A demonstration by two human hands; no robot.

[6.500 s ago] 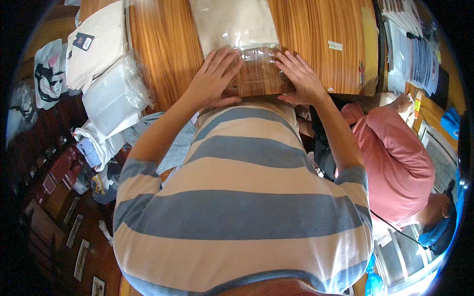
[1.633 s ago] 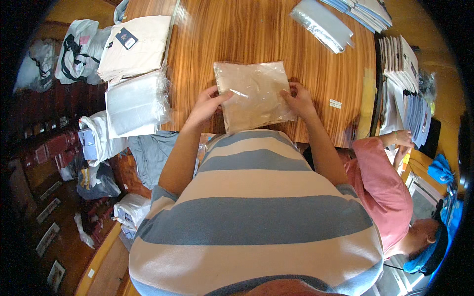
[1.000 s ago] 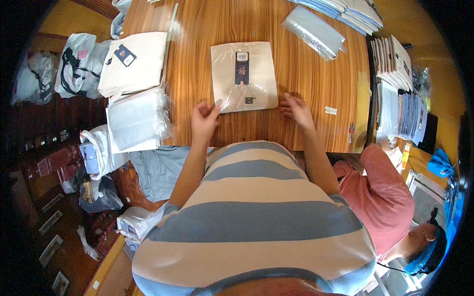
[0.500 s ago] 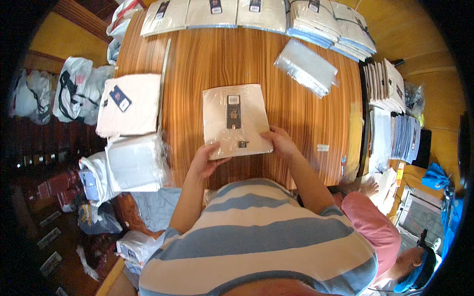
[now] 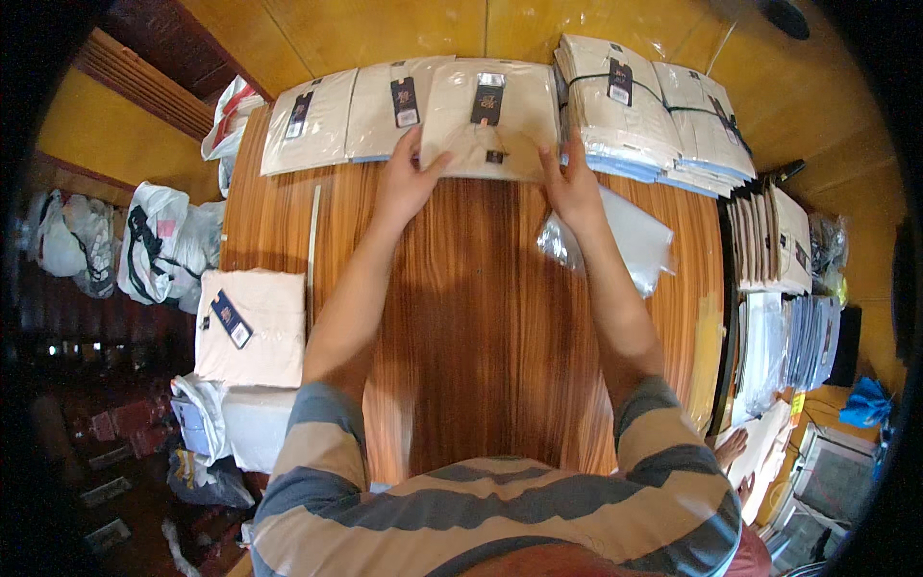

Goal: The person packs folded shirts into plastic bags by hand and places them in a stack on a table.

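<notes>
Bagged beige garment pkg (image 5: 488, 120) lies at far table (image 5: 481, 317) edge, long axis L–R, next to two like pkgs. Left hand (image 5: 404, 183) pinches near-left corner, right hand (image 5: 574, 188) near-right; both equally near, arms outstretched.

Warm, bright light falls on the wooden table (image 5: 481, 288); soft arm shadows darken its middle, glare marks plastic beyond it, and fisheye edges go black.

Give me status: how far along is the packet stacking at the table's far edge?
Done: two bagged garments lie in a row, tied stacks beside them. In hand: left hand and right hand hold a third bagged packet there. Left: folded garment and empty bags.
</notes>
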